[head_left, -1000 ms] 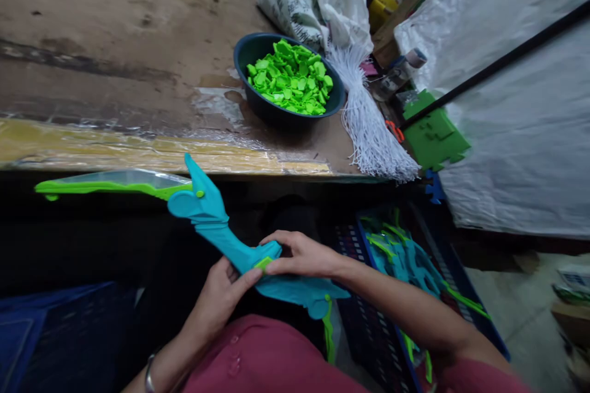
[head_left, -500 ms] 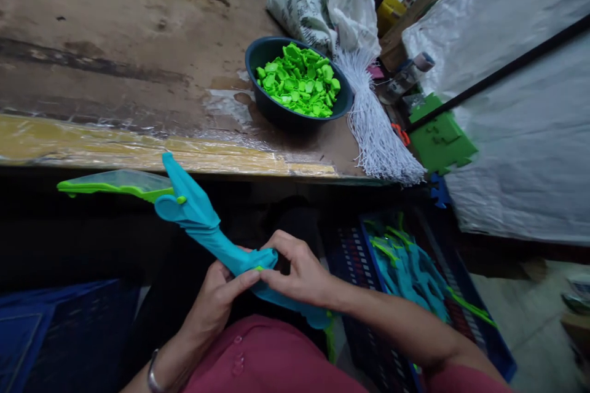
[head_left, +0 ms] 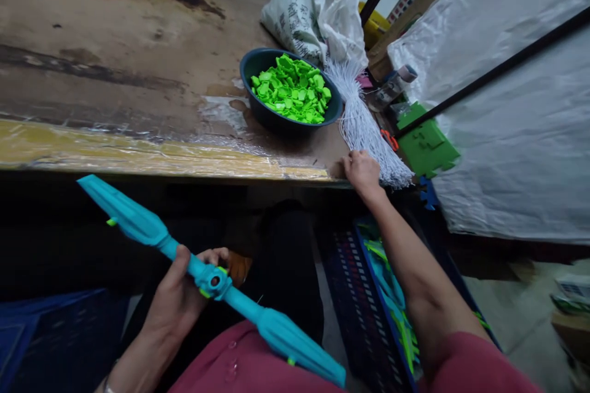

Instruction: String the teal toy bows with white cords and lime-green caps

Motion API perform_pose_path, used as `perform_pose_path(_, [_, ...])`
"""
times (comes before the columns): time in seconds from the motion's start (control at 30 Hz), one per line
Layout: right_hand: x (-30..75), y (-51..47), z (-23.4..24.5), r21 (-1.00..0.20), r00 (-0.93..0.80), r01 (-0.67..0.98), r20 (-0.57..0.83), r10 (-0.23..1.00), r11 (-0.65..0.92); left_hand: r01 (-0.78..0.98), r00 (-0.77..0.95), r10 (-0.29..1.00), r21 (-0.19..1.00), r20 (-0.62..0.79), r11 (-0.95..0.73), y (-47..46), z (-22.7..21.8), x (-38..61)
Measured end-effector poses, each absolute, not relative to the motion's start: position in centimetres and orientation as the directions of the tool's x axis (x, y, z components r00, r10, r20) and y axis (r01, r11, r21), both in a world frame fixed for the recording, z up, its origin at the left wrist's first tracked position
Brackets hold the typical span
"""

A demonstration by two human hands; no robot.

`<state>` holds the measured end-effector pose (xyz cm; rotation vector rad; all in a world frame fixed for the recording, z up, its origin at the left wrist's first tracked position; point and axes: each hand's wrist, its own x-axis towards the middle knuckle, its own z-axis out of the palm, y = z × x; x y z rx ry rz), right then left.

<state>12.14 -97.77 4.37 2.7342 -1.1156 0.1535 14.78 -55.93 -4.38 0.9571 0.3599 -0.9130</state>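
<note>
Over the lap (head_left: 295,264), the left hand (head_left: 173,301) grasps the blue piece (head_left: 242,302), slantwise. At the white strings (head_left: 369,126) on the bench (head_left: 115,89), the right hand (head_left: 363,172) is curled; whether it grips any, I cannot tell.

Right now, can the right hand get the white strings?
Probably yes. The right hand is right by the strings at the edge of the table, and nothing seems to block the way. The left hand holds the blue piece by itself.
</note>
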Motion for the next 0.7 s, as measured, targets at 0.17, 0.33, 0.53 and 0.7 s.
perform_pose_path(0.17, [13.0, -99.5, 3.6, 0.137, 0.652, -0.757, 0.113, -0.749, -0.639, 0.786, 0.609, -0.516, 0.548, -0.603, 0.287, -56.0, -2.8, 15.5])
perform_pose_path(0.33, [12.9, -100.8, 3.8, 0.103, 0.625, -0.779, 0.061, -0.778, -0.618, 0.863, 0.505, -0.527, 0.377, -0.684, 0.338, -55.9, -3.1, 15.1])
perform_pose_path(0.53, [12.0, -99.4, 4.5, -0.145, 0.558, -0.778, 0.288, -0.778, -0.612, 0.777, 0.629, -0.5, 0.469, -0.595, 0.42, -56.7, -4.2, 14.6])
perform_pose_path(0.7, [9.0, -88.5, 3.8, -0.49, 0.811, -0.358, 0.259, -0.525, -0.795, 0.724, 0.605, -0.723, 0.608, -0.334, 0.325, -58.9, -4.8, 14.4])
